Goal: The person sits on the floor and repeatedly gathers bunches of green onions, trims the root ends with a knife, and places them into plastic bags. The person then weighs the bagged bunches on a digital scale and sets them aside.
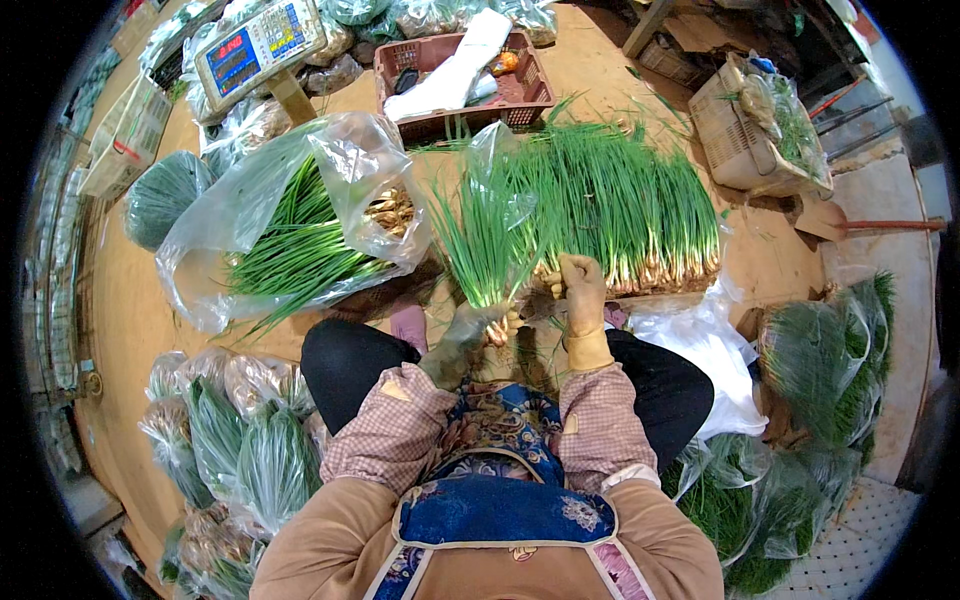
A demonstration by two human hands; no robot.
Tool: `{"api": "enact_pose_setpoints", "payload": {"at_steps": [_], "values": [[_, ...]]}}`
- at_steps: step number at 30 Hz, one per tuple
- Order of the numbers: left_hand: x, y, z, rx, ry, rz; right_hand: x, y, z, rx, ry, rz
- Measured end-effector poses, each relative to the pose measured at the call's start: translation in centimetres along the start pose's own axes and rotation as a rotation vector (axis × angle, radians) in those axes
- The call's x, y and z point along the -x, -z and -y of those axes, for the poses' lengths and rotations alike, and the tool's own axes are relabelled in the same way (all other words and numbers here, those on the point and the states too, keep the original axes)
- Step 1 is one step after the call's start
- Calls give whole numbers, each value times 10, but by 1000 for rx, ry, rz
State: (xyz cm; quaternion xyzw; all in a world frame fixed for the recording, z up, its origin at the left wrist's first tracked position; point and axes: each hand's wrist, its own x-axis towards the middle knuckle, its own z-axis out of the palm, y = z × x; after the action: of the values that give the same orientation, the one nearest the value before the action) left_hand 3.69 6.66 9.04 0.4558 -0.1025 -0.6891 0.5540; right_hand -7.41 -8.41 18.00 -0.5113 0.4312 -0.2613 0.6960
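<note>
My left hand [455,342], in a dark, dirty glove, is closed around the lower stems of a bunch of spring onions [478,255]. The bunch stands upright, green leaves pointing away from me and pale root ends below the fist. Just to its right, my right hand [583,292], in a yellowish glove, has its fingers curled in by the near root ends of a long row of spring onions [630,195]. What those fingers pinch, if anything, is too small to make out. The row lies side by side, roots toward me.
On the left, an open clear bag [200,265] holds more spring onions. A digital scale [262,50] and a brown crate [465,125] stand at the back. Bagged greens [275,455] lie lower left, others [825,360] at right beside white plastic [695,345]. A beige basket [745,150] stands far right.
</note>
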Motion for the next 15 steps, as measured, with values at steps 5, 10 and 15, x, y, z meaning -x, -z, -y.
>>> {"api": "enact_pose_setpoints", "payload": {"at_steps": [5, 10, 15], "values": [[12, -38, -2, 541, -21, -100, 3, 10, -45, -124, -306, 501], [29, -56, -17, 520, -127, -66, 13, 2, -40, -227, -341, 348], [23, -45, -6, 502, -171, -86, 9, 11, -39, 203, 59, -11]]}}
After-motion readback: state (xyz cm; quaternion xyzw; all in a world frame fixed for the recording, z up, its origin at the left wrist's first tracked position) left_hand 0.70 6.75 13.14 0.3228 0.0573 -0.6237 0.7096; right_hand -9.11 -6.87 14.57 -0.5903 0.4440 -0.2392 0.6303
